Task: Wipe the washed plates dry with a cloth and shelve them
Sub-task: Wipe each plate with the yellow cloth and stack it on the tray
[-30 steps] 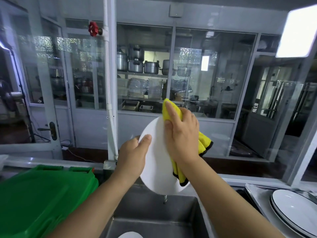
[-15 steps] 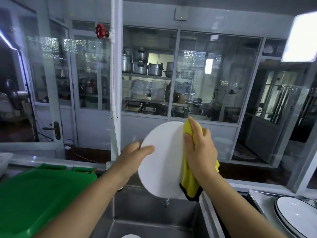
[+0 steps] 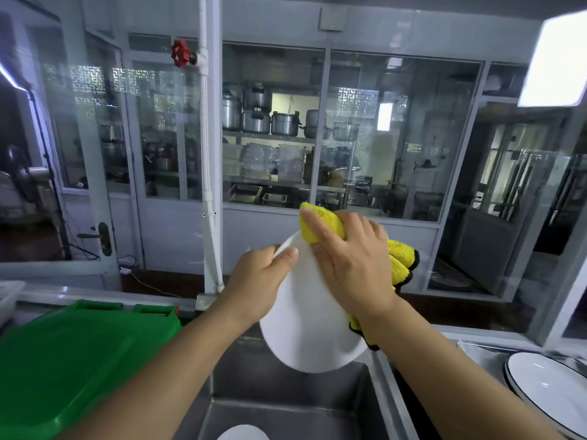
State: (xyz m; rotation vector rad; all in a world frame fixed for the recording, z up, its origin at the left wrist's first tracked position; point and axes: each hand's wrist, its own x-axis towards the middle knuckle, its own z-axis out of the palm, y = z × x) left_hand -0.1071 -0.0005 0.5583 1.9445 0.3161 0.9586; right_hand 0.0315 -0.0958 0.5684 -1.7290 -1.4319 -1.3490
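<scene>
A white plate is held upright over the steel sink, its back facing me. My left hand grips its left rim, thumb on the near face. My right hand presses a yellow cloth with a black hem against the plate's top edge; the cloth wraps over the rim and hangs behind at the right. Part of another white plate shows at the sink's bottom. A stack of white plates with dark rims lies on the steel counter at the right.
A green plastic lid or bin fills the lower left beside the sink. A white vertical pipe with a red valve rises behind the sink. Glass partitions stand behind, with pots on shelves beyond.
My right hand has slid the cloth from the plate's right edge up to its top edge. The plate has tilted and turned slightly in my left hand.
</scene>
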